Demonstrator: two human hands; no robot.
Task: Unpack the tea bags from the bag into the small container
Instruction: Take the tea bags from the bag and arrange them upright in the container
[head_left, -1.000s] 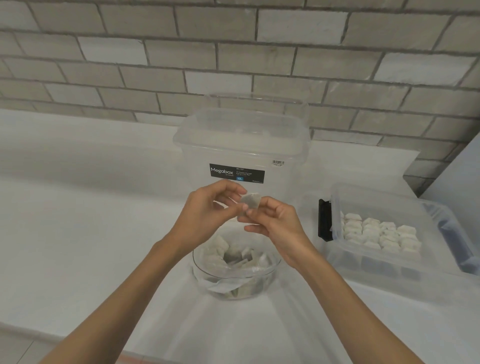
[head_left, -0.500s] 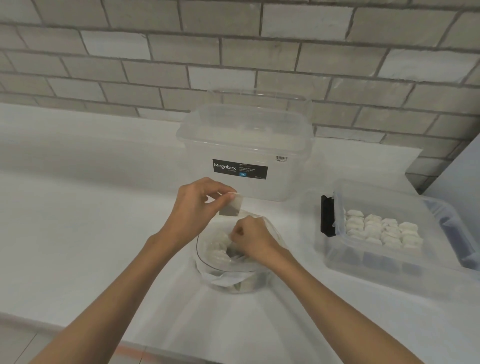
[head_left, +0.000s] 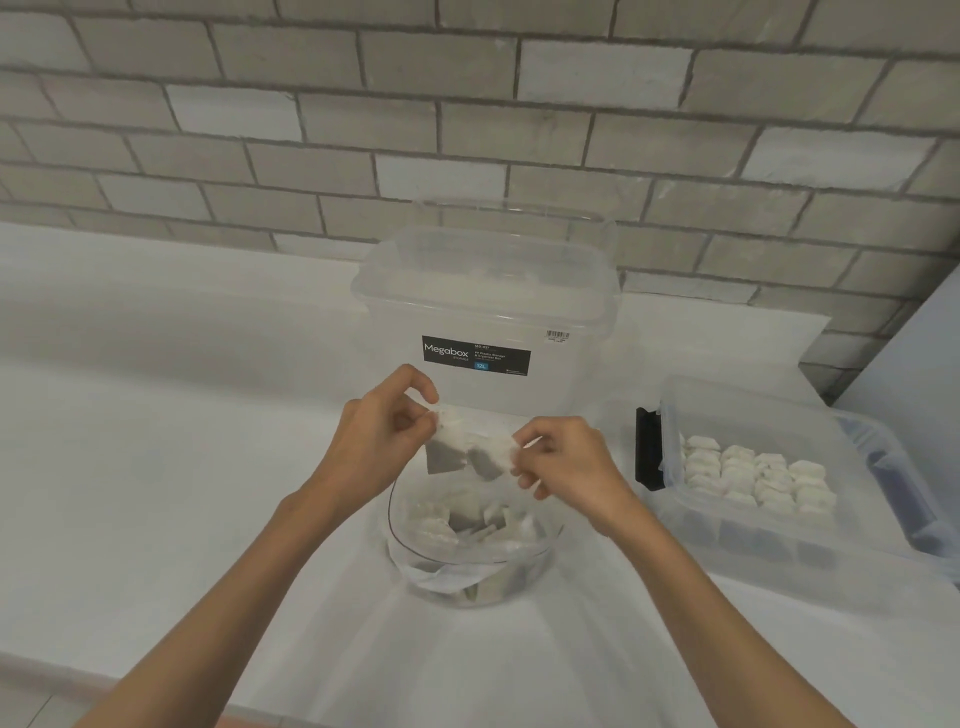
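Above a clear round bowl (head_left: 470, 558) lined with a plastic bag (head_left: 441, 574) of tea bags, the left hand (head_left: 382, 431) pinches one tea bag (head_left: 445, 453) by its top edge between thumb and fingers (head_left: 423, 387), while the right hand (head_left: 563, 462) grips a second tea bag (head_left: 491, 457) just beside it. On the white bench (head_left: 156, 493), the small container (head_left: 769, 535) to the right holds rows of tea bags. A large lidded box (head_left: 488, 312) stands behind.

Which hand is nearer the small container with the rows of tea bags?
Right. The right hand hovers just left of the small container; the left hand is farther left, beyond the bowl.
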